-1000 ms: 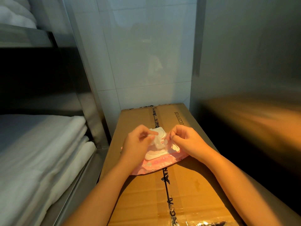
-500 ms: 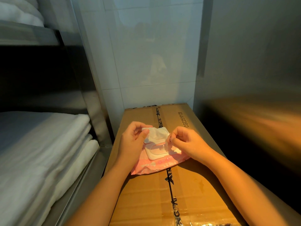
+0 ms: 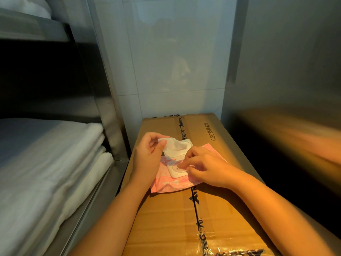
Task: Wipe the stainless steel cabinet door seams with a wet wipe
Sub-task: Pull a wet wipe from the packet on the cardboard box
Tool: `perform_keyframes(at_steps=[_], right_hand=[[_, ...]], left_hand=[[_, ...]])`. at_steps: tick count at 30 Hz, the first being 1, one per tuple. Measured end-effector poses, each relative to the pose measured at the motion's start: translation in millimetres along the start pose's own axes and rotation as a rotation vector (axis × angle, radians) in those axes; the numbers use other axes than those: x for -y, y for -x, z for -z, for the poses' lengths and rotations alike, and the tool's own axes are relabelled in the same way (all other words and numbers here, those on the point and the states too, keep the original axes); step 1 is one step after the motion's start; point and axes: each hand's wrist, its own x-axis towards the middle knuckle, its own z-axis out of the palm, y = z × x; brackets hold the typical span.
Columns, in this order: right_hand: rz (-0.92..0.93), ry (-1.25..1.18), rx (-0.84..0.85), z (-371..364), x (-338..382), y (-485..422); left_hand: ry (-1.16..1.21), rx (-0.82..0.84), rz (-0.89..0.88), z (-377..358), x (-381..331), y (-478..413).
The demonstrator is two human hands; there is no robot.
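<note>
Pink wet wipe pack [image 3: 171,183] lies on the cardboard box [image 3: 166,218], mid-top. Left hand [image 3: 147,157] pinches the wet wipe [image 3: 175,146] between thumb and fingers, above the box's taped seam. Right hand [image 3: 204,168], fingers curled, pinches the pack's white opening against the box.

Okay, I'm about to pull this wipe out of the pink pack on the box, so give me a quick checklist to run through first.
1. Left hand pinches the wet wipe: ok.
2. Right hand bears down on the pink pack: ok, fingertips at its opening.
3. Lid flipped open: ok.
4. Pack lies on the cardboard box: ok.
5. Wipe free of the opening: cannot tell, the right hand's fingers hide it.
6. Wipe damp enough for the seams: cannot tell.
</note>
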Motion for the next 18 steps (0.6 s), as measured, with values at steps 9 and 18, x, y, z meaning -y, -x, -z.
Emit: perform_keyframes(at_steps=[9, 18], right_hand=[[0.008, -0.034, 0.046, -0.8, 0.3, 0.7], [-0.016, -0.056, 0.064, -0.6, 0.8, 1.6]], left_hand=[[0.036, 0.039, 0.029, -2.2, -2.5, 3.0], [0.009, 0.037, 0.037, -1.0, -4.1, 4.2]])
